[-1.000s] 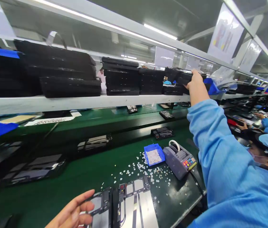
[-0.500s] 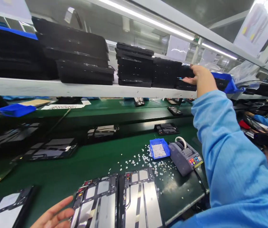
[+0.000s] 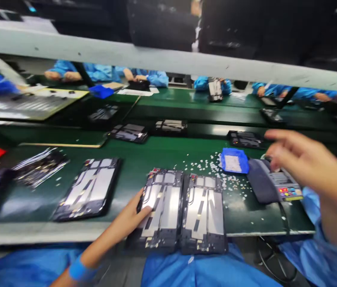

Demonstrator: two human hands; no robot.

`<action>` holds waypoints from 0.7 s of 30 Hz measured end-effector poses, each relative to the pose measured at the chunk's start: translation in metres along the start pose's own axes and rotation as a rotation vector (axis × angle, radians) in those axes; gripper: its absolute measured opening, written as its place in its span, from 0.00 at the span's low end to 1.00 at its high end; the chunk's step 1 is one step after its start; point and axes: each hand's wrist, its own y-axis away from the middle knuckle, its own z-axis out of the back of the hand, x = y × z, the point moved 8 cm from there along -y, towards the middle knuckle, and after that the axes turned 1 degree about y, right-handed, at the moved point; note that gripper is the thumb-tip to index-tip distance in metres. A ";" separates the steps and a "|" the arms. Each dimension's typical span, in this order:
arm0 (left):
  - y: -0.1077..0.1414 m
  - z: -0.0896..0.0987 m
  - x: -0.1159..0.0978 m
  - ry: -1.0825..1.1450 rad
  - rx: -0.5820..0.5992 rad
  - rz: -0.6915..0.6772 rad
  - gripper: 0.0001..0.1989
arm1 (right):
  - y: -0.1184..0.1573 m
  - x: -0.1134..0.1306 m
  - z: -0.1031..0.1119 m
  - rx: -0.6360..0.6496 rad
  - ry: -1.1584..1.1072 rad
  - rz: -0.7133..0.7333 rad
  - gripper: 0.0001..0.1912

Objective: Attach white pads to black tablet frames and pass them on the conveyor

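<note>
Head view: two dark device frames lie side by side at the worktop's (image 3: 162,153) near edge. Left frame (image 3: 162,209) touched by the left hand (image 3: 132,213), fingers flat on its left edge, grip loose, not closed round it. Right frame (image 3: 206,213) just beside, untouched. Right hand (image 3: 298,157) in the air, blurred, fingers spread, holding nothing, above a grey tape dispenser (image 3: 271,185). Blue tray (image 3: 234,160) near it, white scraps around. Third frame (image 3: 89,193) apart, to the left.
</note>
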 end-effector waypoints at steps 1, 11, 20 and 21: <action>0.000 -0.005 0.000 -0.006 0.019 -0.012 0.37 | 0.036 -0.015 -0.038 0.131 0.005 -0.024 0.26; 0.006 -0.019 0.015 -0.226 0.047 -0.031 0.35 | 0.171 -0.115 -0.207 0.518 -0.052 -0.299 0.32; -0.011 -0.027 -0.074 -0.705 0.049 -0.376 0.26 | 0.163 -0.119 -0.202 0.466 -0.028 -0.265 0.26; -0.018 -0.045 -0.091 -0.755 0.118 -0.463 0.23 | 0.160 -0.118 -0.202 0.460 -0.007 -0.255 0.25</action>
